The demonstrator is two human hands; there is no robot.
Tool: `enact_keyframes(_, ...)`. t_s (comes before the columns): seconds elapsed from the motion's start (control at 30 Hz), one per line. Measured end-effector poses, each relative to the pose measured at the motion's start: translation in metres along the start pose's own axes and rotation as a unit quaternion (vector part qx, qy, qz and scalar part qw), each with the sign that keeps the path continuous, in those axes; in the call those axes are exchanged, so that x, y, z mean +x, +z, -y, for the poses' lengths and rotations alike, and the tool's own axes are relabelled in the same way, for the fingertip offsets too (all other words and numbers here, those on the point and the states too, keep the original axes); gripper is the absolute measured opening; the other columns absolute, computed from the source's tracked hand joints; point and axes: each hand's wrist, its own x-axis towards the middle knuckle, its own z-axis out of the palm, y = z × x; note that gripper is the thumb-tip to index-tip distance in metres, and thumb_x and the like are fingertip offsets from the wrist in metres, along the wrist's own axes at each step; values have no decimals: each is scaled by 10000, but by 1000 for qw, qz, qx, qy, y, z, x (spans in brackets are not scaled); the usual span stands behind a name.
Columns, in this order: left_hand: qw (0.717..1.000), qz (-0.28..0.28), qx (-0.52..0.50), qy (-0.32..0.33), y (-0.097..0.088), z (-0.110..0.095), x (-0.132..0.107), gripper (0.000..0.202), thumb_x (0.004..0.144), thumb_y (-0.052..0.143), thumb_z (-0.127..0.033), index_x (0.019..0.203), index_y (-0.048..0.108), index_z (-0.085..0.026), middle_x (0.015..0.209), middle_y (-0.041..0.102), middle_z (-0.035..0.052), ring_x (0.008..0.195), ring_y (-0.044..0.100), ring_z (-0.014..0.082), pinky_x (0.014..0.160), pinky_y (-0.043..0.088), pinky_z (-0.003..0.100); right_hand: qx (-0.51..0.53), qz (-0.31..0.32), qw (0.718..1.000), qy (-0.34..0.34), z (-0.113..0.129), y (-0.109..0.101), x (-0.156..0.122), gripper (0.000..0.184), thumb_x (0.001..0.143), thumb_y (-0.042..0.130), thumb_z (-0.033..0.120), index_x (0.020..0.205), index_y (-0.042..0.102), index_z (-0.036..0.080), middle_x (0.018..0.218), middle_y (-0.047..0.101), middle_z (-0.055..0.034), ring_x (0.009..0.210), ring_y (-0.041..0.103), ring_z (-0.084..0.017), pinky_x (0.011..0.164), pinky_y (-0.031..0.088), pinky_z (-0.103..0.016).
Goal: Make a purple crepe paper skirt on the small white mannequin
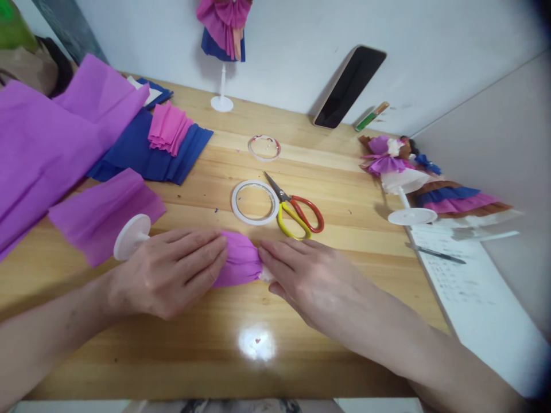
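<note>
A gathered piece of purple crepe paper [239, 259] lies sideways between my hands, close above the table. My left hand [172, 269] is wrapped over its left part, and a white stand with a round base [132, 236] sticks out beyond that hand. At the right end, where the paper bunches tightly, my right hand [307, 272] pinches it; a bit of white shows under the fingertips. Whatever lies beneath both palms is hidden. Just beyond the hands are a roll of white tape [235, 205] and scissors [294, 213] with red and yellow handles.
Purple crepe sheets [64, 132], folded blue paper [142, 150] and a pleated pink piece [170, 128] lie at left. A clear ring [250, 150], a leaning phone [350, 86] and a paper-dressed figure [226, 23] stand behind. Another figure [387, 163] and a notebook [482, 298] occupy the right.
</note>
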Motion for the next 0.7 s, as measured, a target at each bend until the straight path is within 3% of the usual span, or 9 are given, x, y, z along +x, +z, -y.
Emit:
enact_keyframes(0.17,1000,-14,2,-10,-1,-1,-4,239,883,500,-58,1062,655,-92,1082,728,132,1084,657,250,918,561,378,-18,-15,1000,-13,1,3,2,269,860,635,109,1108,676,13,1112,707,-214,893,693,-296,687,596,-403)
enact_keyframes(0.57,995,34,-25,-86,-6,-4,-6,462,909,446,-53,1340,519,-204,1162,722,91,1176,624,234,941,541,399,18,-3,1000,-9,0,0,3,255,898,557,75,1129,659,39,1134,696,-199,982,683,-301,748,598,-422)
enact_keyframes(0.7,996,33,-15,-86,-5,-7,-7,459,876,486,-49,1306,542,-199,1139,730,82,1161,632,238,965,536,401,16,3,1000,-8,0,0,2,259,899,553,70,1136,653,37,1155,685,-207,1019,671,-304,771,596,-424)
